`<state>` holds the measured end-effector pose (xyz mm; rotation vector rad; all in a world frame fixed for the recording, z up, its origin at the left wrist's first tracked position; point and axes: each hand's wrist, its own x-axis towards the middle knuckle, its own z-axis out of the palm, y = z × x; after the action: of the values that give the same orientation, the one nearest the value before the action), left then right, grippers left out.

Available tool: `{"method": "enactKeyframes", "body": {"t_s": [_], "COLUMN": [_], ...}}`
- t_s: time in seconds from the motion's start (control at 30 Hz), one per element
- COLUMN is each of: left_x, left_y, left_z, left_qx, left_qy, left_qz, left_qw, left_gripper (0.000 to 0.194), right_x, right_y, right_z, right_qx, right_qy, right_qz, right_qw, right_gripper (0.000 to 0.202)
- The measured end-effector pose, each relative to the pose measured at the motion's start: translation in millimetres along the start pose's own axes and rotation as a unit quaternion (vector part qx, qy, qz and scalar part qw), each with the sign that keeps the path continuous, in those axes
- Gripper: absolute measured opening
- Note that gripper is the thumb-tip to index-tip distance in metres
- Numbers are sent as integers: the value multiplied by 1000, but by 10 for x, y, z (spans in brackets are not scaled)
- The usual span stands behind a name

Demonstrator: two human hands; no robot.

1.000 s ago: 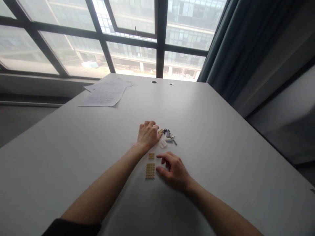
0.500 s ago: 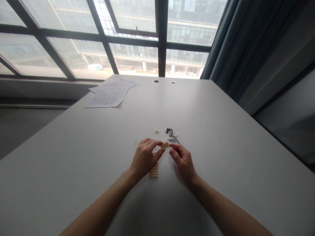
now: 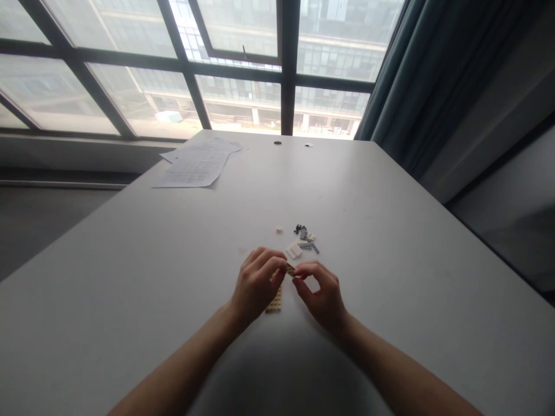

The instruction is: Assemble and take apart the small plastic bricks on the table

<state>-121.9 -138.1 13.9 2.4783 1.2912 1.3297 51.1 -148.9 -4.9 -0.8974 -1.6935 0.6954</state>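
Between my two hands is a small tan studded piece (image 3: pixel 291 269). My left hand (image 3: pixel 259 283) grips its left end, and my right hand (image 3: pixel 319 289) pinches its right end between thumb and fingers. Partly under my left hand, a tan studded plate (image 3: pixel 274 303) lies on the table. Just beyond my fingers are white flat pieces (image 3: pixel 294 250), with grey strips (image 3: pixel 306 246) beside them. Behind those sit small black pieces (image 3: pixel 299 229), a grey piece (image 3: pixel 303 234) and small white pieces (image 3: pixel 311 237). One small white piece (image 3: pixel 280 230) lies apart to the left.
The white table (image 3: pixel 390 260) reaches to the window (image 3: pixel 243 98). Printed papers (image 3: pixel 197 164) lie at its far left. Two round spots (image 3: pixel 277 143) are near the far edge. A dark curtain (image 3: pixel 416 86) hangs at the right.
The tan piece has turned and come slightly nearer. My right hand's fingertips have closed on its right end. White flat pieces now show on the table beyond my hands.
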Motion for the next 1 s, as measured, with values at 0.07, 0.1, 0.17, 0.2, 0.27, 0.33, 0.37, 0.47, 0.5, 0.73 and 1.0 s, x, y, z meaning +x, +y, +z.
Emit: {"method": "enactKeyframes", "body": {"t_s": [0.07, 0.1, 0.17, 0.2, 0.27, 0.33, 0.37, 0.47, 0.5, 0.73, 1.0], "left_x": [2, 7, 18, 20, 14, -4, -15, -40, -43, -22, 44], "left_y": [9, 14, 21, 24, 29, 35, 39, 52, 54, 34, 49], "left_z": [-3, -4, -2, 1, 13, 33, 44, 73, 79, 86, -25], "left_qx": [-4, -7, -17, -22, -35, -54, -63, -88, -95, -109, -131], "left_qy": [7, 11, 14, 11, -8, -33, -43, -55, -54, 2, -11], "left_qz": [9, 11, 7, 3, -7, -10, -7, 8, 9, 10, 25], "left_qw": [1000, 1000, 1000, 1000, 999, 998, 997, 995, 994, 994, 991], "left_gripper": [12, 12, 10, 9, 6, 7, 10, 18, 18, 14, 18], "right_x": [-9, -12, -16, -16, -12, -3, 3, 22, 27, 25, 52], "right_y": [-20, -25, -24, -18, 3, 35, 53, 89, 91, 67, 167], "right_z": [-3, -5, -8, -10, -13, -14, -15, -17, -19, -19, -47], "right_qx": [-11, -15, -18, -15, 2, 33, 49, 77, 82, 126, 125], "right_qy": [3, 5, 10, 15, 33, 49, 53, 49, 45, -16, -35], "right_qz": [-29, -37, -33, -20, 20, 66, 84, 108, 109, 94, 177], "right_qw": [1000, 999, 999, 1000, 999, 996, 994, 990, 990, 987, 976], "right_gripper": [11, 12, 11, 10, 9, 11, 12, 14, 14, 25, 26]}}
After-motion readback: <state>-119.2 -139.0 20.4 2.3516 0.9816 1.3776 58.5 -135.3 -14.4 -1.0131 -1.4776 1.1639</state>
